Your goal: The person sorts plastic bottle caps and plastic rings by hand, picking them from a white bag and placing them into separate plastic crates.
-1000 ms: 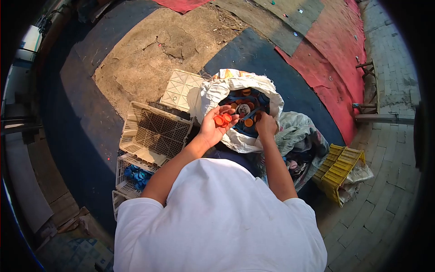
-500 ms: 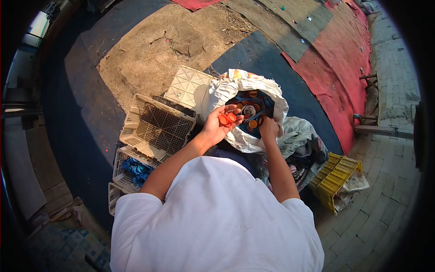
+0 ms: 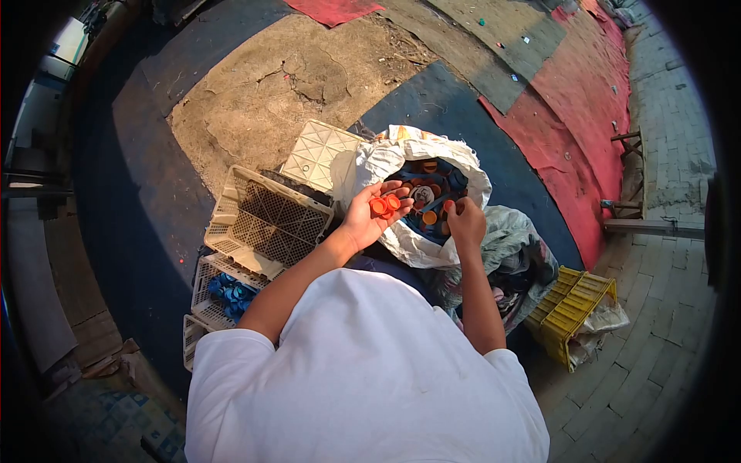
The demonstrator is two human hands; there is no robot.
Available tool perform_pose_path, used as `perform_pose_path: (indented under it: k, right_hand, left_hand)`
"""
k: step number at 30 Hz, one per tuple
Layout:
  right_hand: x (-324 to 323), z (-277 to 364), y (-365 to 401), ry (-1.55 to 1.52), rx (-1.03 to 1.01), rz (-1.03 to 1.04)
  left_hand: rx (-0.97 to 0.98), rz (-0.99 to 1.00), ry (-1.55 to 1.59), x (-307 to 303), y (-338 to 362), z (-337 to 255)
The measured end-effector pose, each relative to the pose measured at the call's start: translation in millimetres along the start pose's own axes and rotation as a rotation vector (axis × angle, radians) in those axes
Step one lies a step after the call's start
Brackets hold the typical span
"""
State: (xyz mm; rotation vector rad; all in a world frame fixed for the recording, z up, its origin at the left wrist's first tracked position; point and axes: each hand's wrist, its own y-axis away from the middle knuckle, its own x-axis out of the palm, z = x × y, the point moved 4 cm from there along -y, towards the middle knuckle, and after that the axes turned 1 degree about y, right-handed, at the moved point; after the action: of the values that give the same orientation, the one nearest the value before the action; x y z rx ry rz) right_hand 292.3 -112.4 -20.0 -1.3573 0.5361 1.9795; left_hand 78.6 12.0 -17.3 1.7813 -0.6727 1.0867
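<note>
Several orange-red bottle caps (image 3: 385, 206) rest in the cupped palm of my left hand (image 3: 364, 218), held over the near left rim of a white woven sack (image 3: 478, 185). Inside the sack lie many loose caps, mostly blue and orange, with an orange cap (image 3: 429, 218) among them. At the sack's right side, my right hand (image 3: 467, 224) pinches a small orange-red cap (image 3: 448, 206) between thumb and fingers. That cap is partly covered by the fingertips.
Left of the sack sit an empty cream plastic crate (image 3: 266, 220), an upturned crate (image 3: 318, 154) and another crate holding blue pieces (image 3: 230, 293). A second sack (image 3: 517, 239) with dark contents and a yellow crate (image 3: 575, 309) stand on the right.
My right hand has come up out of the sack, and an orange-red cap now shows at its fingertips. The left hand stays almost in place with its caps.
</note>
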Motion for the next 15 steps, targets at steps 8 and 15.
perform_pose_path:
  k: [8, 15]
  right_hand:
    - [-41, 105, 13, -0.865, 0.022, 0.215]
    - [-28, 123, 20, -0.771, -0.186, 0.028]
  left_hand:
    - [-0.027, -0.051, -0.097, 13, 1, 4]
    - [0.053, -0.068, -0.059, 11, 3, 0]
